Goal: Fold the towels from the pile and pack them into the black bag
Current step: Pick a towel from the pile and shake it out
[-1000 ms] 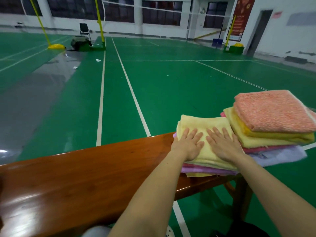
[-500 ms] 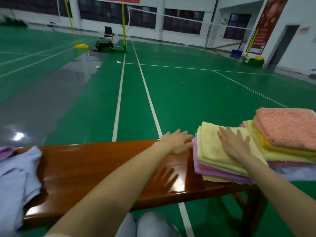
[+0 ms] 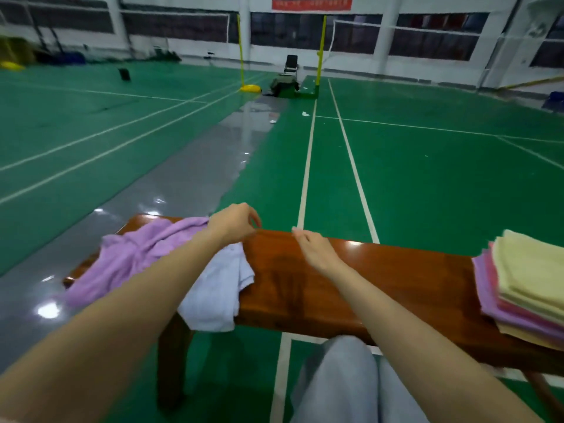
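Observation:
A loose purple towel (image 3: 134, 257) lies crumpled on the left end of the wooden bench (image 3: 381, 279). Beside it a pale bluish-white towel (image 3: 219, 297) hangs over the bench's front edge. My left hand (image 3: 235, 222) hovers at the purple towel's right corner, fingers loosely curled, holding nothing that I can see. My right hand (image 3: 311, 244) floats above the bare bench top, fingers relaxed and empty. A stack of folded towels (image 3: 528, 288), yellow over pink and purple, sits at the bench's right end. No black bag is in view.
The bench stands on a green court floor with white lines. My knee in grey trousers (image 3: 341, 377) is below its front edge. Far off stand yellow net posts (image 3: 320, 53) and a chair (image 3: 291, 64).
My view swung left. Both hands left the folded stack and moved left along the bench; my left hand now sits at the loose purple towel, my right over the bare wood.

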`<state>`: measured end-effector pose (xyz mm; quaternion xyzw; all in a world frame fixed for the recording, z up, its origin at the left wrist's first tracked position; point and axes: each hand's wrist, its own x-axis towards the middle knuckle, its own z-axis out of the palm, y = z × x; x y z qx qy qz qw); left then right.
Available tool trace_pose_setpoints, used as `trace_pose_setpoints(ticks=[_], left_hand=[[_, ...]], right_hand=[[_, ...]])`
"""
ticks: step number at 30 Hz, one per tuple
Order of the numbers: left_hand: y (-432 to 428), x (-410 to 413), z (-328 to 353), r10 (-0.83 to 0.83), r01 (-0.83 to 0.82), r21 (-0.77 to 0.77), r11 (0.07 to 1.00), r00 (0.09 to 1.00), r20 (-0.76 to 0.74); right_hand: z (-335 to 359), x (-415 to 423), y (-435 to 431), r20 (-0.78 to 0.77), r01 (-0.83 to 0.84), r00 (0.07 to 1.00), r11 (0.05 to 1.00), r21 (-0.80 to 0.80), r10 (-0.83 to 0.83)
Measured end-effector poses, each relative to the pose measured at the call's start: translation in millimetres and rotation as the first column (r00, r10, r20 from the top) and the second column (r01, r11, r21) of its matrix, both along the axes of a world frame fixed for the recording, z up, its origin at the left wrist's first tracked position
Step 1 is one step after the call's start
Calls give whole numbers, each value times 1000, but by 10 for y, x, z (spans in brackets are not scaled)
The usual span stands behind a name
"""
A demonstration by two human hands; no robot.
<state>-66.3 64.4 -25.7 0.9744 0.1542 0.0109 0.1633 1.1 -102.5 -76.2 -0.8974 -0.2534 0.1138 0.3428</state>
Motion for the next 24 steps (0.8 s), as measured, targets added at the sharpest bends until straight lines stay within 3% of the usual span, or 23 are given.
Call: trace_pose_setpoints(ticks=[3,5,8,11,15,19,24], left_hand=[[376,-246,-205,60,-62,-13,998,994,-90],[509,-363,-378,83,-90,-35,995,981,-173],[606,-489,-720,160,-172,-58,983,971,-177],[641,-556,-993,281,-291,-230,929,957,-76],[602,-588,-1085,383,-394,-240,887,919,-95],[517,-544,-1101,356,-365,-298,882,930,-86],[369,-504,-1064,318,-325,-341,882,945,-76]], right_hand=[[-107,-296,395,-110,14,994,997,73,-6],[-194,-455,576,-285,89,957,987,137,-47],[-299,-637,743,-578,255,811,942,220,-84],[-381,-705,802,-728,389,682,877,281,-69],[-424,-732,792,-764,405,643,869,285,-49],[-443,-748,752,-753,355,653,912,206,-84],[-503,-747,709,-706,395,700,882,256,-108]])
